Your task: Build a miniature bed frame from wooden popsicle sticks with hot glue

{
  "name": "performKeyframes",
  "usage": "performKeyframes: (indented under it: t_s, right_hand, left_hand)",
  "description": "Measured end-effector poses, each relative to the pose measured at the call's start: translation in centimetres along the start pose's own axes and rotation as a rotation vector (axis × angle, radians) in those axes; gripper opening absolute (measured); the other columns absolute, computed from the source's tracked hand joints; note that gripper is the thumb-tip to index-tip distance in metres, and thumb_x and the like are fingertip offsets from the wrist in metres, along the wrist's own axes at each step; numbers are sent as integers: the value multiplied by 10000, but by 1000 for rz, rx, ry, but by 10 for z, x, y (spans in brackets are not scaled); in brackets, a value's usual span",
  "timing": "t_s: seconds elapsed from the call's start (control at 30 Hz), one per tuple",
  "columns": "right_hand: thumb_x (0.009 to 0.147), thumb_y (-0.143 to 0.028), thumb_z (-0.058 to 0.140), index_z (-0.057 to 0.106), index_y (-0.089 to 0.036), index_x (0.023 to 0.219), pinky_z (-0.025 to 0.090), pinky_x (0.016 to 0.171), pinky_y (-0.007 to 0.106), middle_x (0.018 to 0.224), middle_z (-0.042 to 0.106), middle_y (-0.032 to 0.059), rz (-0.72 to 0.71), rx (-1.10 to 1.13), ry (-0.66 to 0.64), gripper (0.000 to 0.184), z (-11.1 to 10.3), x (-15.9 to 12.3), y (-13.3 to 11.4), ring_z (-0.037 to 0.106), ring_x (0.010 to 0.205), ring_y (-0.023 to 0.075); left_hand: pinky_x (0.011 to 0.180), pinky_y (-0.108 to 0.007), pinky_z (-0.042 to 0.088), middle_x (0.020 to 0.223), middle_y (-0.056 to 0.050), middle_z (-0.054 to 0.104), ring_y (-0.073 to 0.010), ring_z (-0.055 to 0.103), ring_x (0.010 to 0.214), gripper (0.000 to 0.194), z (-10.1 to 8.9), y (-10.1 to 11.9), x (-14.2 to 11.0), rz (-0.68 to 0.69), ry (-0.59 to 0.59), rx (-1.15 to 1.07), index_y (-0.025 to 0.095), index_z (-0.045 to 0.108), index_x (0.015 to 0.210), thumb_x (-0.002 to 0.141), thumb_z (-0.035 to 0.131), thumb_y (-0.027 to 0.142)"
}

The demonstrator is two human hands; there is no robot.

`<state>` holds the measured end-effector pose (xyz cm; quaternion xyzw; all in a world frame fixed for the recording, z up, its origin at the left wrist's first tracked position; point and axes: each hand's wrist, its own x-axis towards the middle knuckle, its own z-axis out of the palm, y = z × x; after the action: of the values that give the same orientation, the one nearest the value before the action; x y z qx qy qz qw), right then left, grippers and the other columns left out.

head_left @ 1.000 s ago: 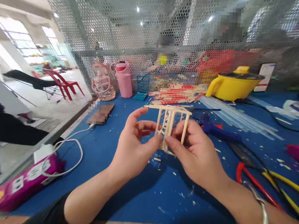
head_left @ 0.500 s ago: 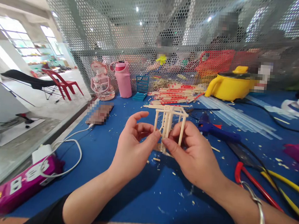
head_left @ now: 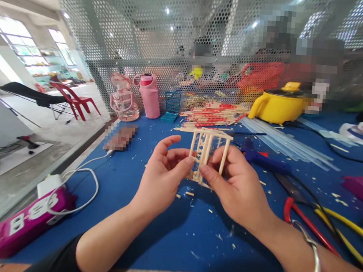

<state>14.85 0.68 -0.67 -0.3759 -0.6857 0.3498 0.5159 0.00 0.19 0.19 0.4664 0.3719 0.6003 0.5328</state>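
Observation:
A small frame of pale wooden sticks is held just above the blue tabletop, with upright posts and short pieces between some of them. My right hand grips it from the right, thumb in front near the middle posts and fingers behind. At its left side, my left hand pinches the lower part of a post between thumb and a bent finger, its forefinger raised. Fingertips hide parts of the lower frame. Short wood offcuts lie on the table below.
Behind the frame lies a pile of red-marked sticks. Rightward are a blue glue gun, translucent glue sticks, red-handled pliers and a yellow pot. A phone, bottles and a purple power strip are leftward.
The frame turned slightly to face me more squarely, then turned back. My left thumb shifted a little along its left side, and both hands stayed on it.

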Motion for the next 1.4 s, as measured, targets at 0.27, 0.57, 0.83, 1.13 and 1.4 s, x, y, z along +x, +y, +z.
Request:
performKeyframes:
  t_s: [0.27,0.57,0.83,1.13,1.4]
  right_hand:
    - [846,-294,618,439,-231,811,368,436,195,652,470,-68,-6,-21,16,193,0,1,-2,443,517,67]
    - [772,-321,694,412,-256,1156,531,583,312,1051,574,78,-235,-293,213,480,-4,-2,0,617,787,187]
    - [833,-311,623,716,-259,826,255,1098,557,1521,298,-20,-740,-1130,-54,107,-27,27,-45,243,1382,379]
    - [859,-284,593,737,-236,758,285,1075,600,1514,350,7,-611,-1117,-202,182,-21,36,-51,266,1391,375]
    - [826,-220,602,718,-241,766,298,1096,566,1477,414,6,-430,-1034,-238,132,-25,41,-54,313,1385,315]
  left_hand:
    - [624,-193,455,787,6,687,-76,590,666,432,2,0,-1,-28,47,31,182,435,1164,800,666,217]
    - [608,-200,423,694,22,691,-69,563,588,561,0,4,1,-130,45,-62,155,444,1198,730,741,241]
    - [623,-219,425,722,-14,721,-88,577,602,593,-4,4,6,-128,-15,-75,141,460,1222,719,755,251]
    - [682,-229,454,717,-21,741,-103,629,645,620,-10,2,7,-157,-98,-125,136,491,1273,725,758,244]
    - [678,-218,469,801,-28,746,-104,661,689,644,-8,6,6,-176,-157,-237,166,468,1302,718,729,93]
